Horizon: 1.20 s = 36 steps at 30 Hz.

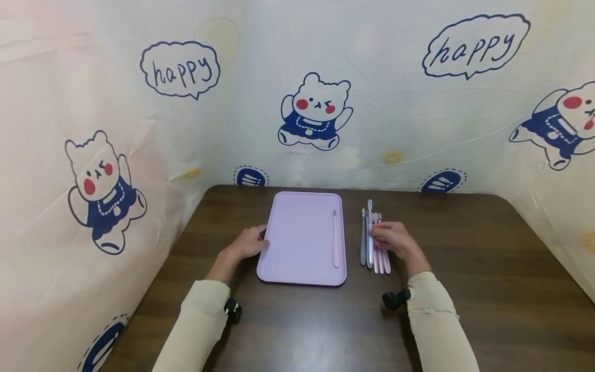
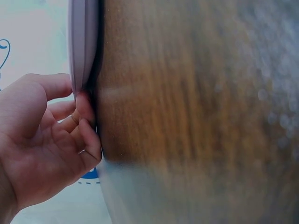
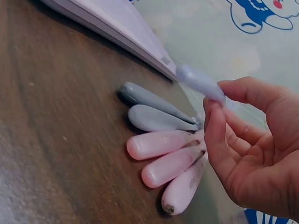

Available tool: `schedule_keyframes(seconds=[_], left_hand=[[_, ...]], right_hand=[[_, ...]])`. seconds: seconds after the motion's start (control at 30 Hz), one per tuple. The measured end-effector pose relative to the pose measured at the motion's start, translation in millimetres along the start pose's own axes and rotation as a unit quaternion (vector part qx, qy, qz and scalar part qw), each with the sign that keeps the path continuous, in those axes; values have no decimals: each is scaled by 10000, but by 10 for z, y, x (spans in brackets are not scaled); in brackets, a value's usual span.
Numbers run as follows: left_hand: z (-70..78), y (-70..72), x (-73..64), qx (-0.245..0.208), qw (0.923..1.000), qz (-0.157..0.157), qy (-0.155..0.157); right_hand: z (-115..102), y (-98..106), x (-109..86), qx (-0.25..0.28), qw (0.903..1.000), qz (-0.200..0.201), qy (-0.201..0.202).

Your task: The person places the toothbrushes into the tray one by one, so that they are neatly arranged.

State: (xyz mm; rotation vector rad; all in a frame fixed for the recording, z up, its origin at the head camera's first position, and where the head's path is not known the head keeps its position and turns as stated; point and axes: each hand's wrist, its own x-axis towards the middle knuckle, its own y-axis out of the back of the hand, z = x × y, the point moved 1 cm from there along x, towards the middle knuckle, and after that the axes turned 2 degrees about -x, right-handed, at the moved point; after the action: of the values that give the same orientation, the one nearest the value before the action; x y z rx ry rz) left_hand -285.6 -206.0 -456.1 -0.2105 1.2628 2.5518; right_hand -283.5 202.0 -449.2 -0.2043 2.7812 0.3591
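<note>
At its left edge, a lavender tray (image 1: pixel 297 237) is pinched by my left hand (image 1: pixel 246 242). The left wrist view shows the thumb on the rim and curled fingers below it. On the tray's right side lies one pink toothbrush (image 1: pixel 336 243). To the right of the tray, my right hand (image 1: pixel 395 238) pinches a pale purple toothbrush (image 3: pixel 198 83) between thumb and fingers. It is raised over the row in the right wrist view. Under it are two grey-blue toothbrushes (image 3: pixel 154 102) and several pink toothbrushes (image 3: pixel 170 165), handles fanned toward me.
A dark brown wooden table (image 1: pixel 321 325) carries everything. Behind it and along the sides hangs a pale curtain (image 1: pixel 251 119) printed with bears and lettering. Small black cameras are strapped at both wrists, over cream sleeves (image 1: pixel 200 315).
</note>
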Motion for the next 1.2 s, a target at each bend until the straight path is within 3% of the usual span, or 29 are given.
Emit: schedule_keyframes(seconds=[0.4,1.0,1.2], left_hand=[[-4,-14,-4,39,10000,-8,10],[24,1,-24,70,10000,-43,-56],[19,10,-16,20,10000,-52,-1]], right_hand=[[-41,-153,24,153,9998,-71,77],[-113,-317,50,-207,9997,-105,59],[-127,-353,71,-153,9993,-227,259]])
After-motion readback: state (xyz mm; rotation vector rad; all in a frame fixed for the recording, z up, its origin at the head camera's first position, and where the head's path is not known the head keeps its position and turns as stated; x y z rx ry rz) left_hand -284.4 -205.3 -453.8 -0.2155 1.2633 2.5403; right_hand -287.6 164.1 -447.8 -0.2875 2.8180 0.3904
